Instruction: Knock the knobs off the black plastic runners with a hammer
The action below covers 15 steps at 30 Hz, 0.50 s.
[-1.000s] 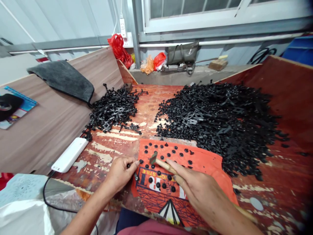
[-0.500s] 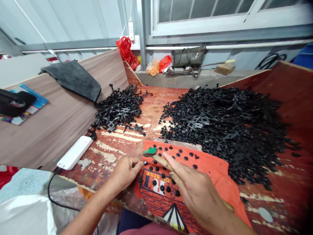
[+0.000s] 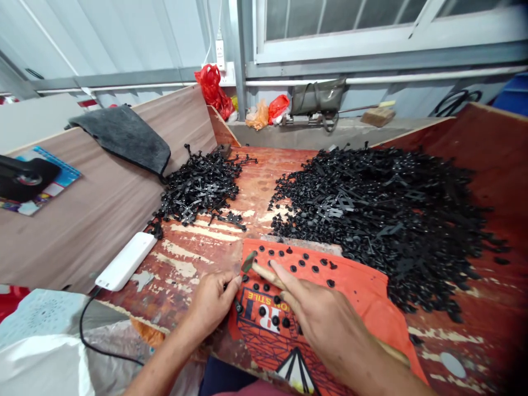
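Note:
My right hand (image 3: 325, 319) is wrapped round the wooden handle of a small hammer (image 3: 249, 262), whose green head is tilted over the left edge of an orange cloth (image 3: 358, 286). Close to the hammer head, my left hand (image 3: 214, 297) is closed in a pinch; a bit of something black shows at its fingers, too hidden to make out. Several small round black parts (image 3: 286, 322) stand on the cloth, some over its printed lettering. One of them (image 3: 246, 278) lies right beside my left fingertips.
A large heap of black pieces (image 3: 371, 214) covers the right of the worn red table (image 3: 268, 159). A smaller heap (image 3: 200, 184) lies back left. The white power bank (image 3: 126, 261) with a black cable rests at the left edge. Wooden boards (image 3: 119, 209) flank the table.
The hammer head has tipped and shifted slightly left and down, with my right hand moving along. My left hand has stayed closed near the cloth's left edge, slightly lower.

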Tool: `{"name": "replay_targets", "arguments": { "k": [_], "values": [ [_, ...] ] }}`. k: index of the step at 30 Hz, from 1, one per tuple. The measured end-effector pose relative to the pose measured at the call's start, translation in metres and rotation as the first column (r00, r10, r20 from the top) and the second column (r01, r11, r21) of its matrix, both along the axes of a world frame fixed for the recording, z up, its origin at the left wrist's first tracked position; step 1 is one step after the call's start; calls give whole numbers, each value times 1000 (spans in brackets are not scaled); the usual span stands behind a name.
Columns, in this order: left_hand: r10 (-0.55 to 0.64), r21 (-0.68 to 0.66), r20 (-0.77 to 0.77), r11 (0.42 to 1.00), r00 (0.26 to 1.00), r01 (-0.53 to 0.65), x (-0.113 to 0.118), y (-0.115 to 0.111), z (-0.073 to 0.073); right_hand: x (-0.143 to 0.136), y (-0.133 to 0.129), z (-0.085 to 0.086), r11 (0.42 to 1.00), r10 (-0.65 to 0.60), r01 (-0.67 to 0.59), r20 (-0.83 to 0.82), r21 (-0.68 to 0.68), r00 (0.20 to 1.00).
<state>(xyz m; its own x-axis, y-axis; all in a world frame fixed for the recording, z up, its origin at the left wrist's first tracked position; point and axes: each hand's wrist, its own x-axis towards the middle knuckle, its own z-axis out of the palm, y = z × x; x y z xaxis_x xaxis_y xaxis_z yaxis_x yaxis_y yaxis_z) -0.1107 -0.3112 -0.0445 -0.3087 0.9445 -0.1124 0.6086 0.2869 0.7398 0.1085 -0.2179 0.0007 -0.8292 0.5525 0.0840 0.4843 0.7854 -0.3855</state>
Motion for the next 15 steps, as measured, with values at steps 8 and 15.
{"name": "replay_targets", "arguments": {
  "k": [8, 15],
  "values": [
    [172, -10, 298, 984, 939, -177, -4, -3, 17, 2, 10, 16, 975, -84, 49, -154, -217, 984],
    [241, -114, 935, 900, 262, -421, 6, 0, 55, 7, 13, 14, 780, -306, 95, -245, -618, 920]
  ]
}}
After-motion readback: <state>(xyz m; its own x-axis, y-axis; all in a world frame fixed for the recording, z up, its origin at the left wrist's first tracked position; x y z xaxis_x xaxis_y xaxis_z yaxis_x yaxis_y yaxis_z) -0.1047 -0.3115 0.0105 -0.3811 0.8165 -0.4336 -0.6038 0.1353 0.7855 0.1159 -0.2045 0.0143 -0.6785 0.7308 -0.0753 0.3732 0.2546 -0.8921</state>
